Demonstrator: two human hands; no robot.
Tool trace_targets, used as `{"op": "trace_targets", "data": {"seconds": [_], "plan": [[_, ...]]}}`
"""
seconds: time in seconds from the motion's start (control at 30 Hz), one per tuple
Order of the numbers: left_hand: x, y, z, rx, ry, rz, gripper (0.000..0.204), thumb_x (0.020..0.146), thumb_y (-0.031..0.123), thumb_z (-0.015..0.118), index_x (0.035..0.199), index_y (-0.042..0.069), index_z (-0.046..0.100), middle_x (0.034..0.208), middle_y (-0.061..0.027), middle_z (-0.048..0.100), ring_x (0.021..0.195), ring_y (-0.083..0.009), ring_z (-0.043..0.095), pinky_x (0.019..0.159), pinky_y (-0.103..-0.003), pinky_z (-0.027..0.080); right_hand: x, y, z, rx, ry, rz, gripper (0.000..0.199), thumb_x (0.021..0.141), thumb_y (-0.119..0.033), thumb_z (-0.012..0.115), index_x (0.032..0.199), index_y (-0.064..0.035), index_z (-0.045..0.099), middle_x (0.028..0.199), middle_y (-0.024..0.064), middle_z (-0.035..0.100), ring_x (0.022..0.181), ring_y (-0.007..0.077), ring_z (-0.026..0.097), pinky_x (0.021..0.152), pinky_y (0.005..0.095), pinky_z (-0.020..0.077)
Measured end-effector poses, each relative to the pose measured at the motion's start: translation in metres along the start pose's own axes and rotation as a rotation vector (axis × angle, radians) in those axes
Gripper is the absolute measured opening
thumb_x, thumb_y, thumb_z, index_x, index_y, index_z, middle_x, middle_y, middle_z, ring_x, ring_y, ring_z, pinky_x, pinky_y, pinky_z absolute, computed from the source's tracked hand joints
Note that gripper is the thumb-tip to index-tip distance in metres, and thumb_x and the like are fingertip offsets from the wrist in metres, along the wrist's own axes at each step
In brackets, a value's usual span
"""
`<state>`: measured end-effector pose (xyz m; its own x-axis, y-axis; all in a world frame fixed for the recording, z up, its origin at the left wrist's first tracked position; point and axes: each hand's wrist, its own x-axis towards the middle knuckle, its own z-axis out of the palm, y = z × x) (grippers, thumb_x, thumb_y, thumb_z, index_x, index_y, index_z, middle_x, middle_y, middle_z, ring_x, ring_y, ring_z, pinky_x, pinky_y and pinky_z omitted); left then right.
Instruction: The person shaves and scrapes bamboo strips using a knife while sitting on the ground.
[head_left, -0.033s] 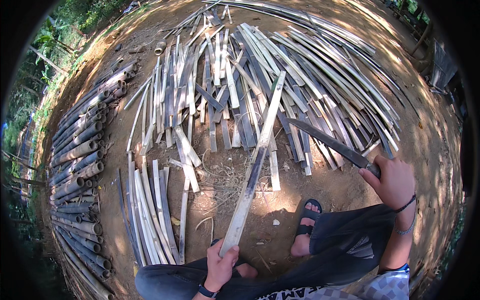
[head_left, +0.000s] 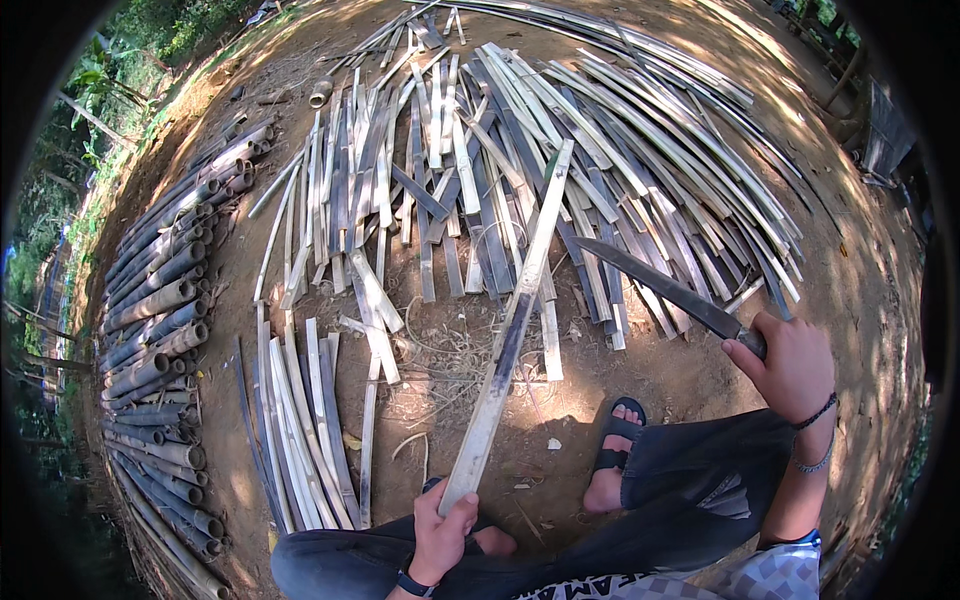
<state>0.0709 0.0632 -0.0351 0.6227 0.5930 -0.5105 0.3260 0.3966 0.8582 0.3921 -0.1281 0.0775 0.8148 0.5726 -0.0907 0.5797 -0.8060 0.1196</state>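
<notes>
My left hand (head_left: 441,532) is closed around the near end of a long bamboo strip (head_left: 497,372). The strip slants up and away to the right, pale at both ends with a dark stretch in its middle. In my right hand (head_left: 792,368) is the handle of a long machete (head_left: 665,290), its dark blade pointing up and to the left. The blade's tip is a little right of the strip, with a gap between them in the picture. Both hands are above my dark trousers, the left one close to my knee.
A wide heap of split bamboo strips (head_left: 610,170) spreads over the dirt ahead. A smaller bundle of strips (head_left: 305,430) lies at the near left. Whole bamboo poles (head_left: 160,295) are stacked along the left. Thin shavings (head_left: 450,350) litter the ground, and my sandalled foot (head_left: 613,455) rests nearby.
</notes>
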Motion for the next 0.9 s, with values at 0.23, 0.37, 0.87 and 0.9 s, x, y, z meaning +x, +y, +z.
{"op": "trace_targets", "data": {"seconds": [0.23, 0.37, 0.87, 0.9], "plan": [[0.004, 0.007, -0.002, -0.176, -0.009, -0.022, 0.015, 0.088, 0.010, 0.055, 0.082, -0.003, 0.052, 0.058, -0.0001, 0.044, 0.048, -0.0070, 0.038, 0.045, -0.023, 0.030, 0.003, 0.001, -0.002, 0.054, -0.002, 0.005, 0.050, 0.081, -0.053, 0.063, 0.072, -0.0041, 0.060, 0.055, 0.0167, 0.054, 0.061, 0.0359, 0.060, 0.058, 0.0448, 0.0448], [0.008, 0.004, -0.007, -0.184, 0.001, -0.032, 0.016, 0.087, 0.010, 0.054, 0.087, -0.005, 0.054, 0.056, -0.0017, 0.042, 0.047, -0.0089, 0.037, 0.044, -0.024, 0.029, 0.001, 0.003, -0.003, 0.147, -0.087, -0.115, 0.050, 0.081, -0.055, 0.062, 0.072, -0.0049, 0.062, 0.055, 0.0161, 0.055, 0.060, 0.0359, 0.061, 0.058, 0.0443, 0.0460], [0.011, -0.004, -0.012, -0.220, 0.018, -0.064, 0.013, 0.089, 0.012, 0.056, 0.087, -0.001, 0.054, 0.058, 0.0017, 0.043, 0.048, -0.0055, 0.039, 0.044, -0.022, 0.030, -0.017, -0.018, -0.005, 0.081, -0.245, -0.394, 0.054, 0.082, -0.060, 0.055, 0.069, -0.0093, 0.065, 0.054, 0.0143, 0.058, 0.059, 0.0339, 0.062, 0.053, 0.0415, 0.0484], [0.011, -0.004, -0.012, -0.214, 0.013, -0.059, 0.012, 0.089, 0.012, 0.056, 0.087, 0.000, 0.054, 0.058, 0.0019, 0.043, 0.048, -0.0054, 0.039, 0.044, -0.021, 0.030, -0.015, -0.019, -0.004, 0.074, -0.233, -0.367, 0.054, 0.082, -0.060, 0.055, 0.069, -0.0093, 0.066, 0.054, 0.0145, 0.058, 0.059, 0.0339, 0.063, 0.053, 0.0415, 0.0486]]}}
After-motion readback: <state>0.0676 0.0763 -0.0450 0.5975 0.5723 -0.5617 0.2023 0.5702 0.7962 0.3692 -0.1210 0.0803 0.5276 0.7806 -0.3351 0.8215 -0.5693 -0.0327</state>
